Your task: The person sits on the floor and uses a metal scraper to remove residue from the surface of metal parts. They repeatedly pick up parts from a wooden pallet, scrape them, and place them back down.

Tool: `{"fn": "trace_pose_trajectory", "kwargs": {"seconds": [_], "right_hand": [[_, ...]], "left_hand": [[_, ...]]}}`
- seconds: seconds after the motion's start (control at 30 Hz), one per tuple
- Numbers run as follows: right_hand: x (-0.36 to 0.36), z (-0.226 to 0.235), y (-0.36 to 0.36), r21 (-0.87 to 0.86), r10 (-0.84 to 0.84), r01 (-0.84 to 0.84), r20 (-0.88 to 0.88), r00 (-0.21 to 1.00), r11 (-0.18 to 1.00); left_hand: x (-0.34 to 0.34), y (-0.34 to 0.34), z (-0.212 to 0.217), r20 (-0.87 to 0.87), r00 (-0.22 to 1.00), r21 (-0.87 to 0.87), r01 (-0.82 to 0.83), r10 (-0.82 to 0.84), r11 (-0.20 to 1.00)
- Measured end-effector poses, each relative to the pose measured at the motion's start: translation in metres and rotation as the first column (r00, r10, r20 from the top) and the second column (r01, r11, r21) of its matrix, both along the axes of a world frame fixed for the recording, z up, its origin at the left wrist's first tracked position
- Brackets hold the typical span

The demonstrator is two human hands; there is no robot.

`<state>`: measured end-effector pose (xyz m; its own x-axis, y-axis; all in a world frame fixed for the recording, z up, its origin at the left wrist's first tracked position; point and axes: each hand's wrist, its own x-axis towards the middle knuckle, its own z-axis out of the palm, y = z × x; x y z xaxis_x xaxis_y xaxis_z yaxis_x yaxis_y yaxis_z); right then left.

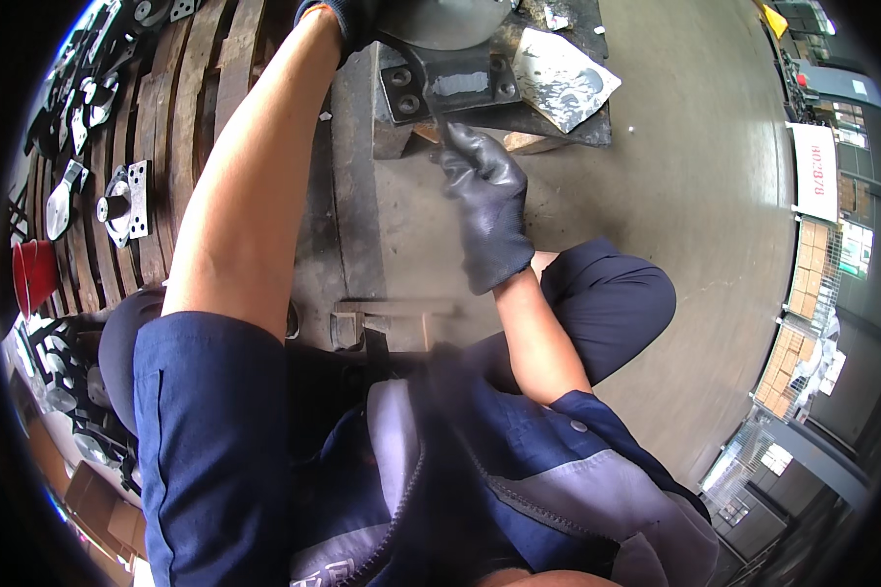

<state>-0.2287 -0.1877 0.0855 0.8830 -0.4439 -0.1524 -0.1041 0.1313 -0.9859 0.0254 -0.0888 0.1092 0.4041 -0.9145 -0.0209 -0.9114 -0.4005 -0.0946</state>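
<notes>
Dark metal bracket with bolt holes sits on the steel block straight ahead of the person, its long side running left to right. Right hand, gloved and loosely curled, fingertips at the bracket's near edge, is nearer. Left hand reaches past its far-left corner; I cannot tell its grip.
</notes>
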Motion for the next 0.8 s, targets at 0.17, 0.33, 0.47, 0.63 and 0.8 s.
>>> {"fn": "trace_pose_trajectory", "kwargs": {"seconds": [0.17, 0.33, 0.47, 0.63, 0.8], "right_hand": [[-0.001, -0.004, -0.018, 0.09, -0.14, 0.139, 0.006, 0.99, 0.986], [0.004, -0.02, -0.027, -0.108, -0.187, 0.191, 0.045, 0.981, 0.976], [0.007, -0.027, -0.024, -0.248, -0.202, 0.211, 0.063, 0.977, 0.946], [0.007, -0.029, -0.021, -0.288, -0.185, 0.191, 0.048, 0.982, 0.938], [0.007, -0.026, -0.017, -0.286, -0.157, 0.162, 0.04, 0.987, 0.945]], "left_hand": [[0.0, 0.0, -0.001, -0.006, 1.0, -0.054, -0.016, 0.016, 0.998], [0.002, -0.004, -0.004, 0.032, 0.999, -0.027, -0.009, 0.01, 1.0], [0.005, -0.002, -0.01, 0.126, 0.991, -0.019, 0.058, -0.056, 0.998], [0.01, 0.001, -0.018, 0.189, 0.976, -0.059, 0.124, -0.11, 0.991], [0.007, 0.002, -0.016, 0.196, 0.977, -0.004, 0.083, -0.08, 0.997]]}}
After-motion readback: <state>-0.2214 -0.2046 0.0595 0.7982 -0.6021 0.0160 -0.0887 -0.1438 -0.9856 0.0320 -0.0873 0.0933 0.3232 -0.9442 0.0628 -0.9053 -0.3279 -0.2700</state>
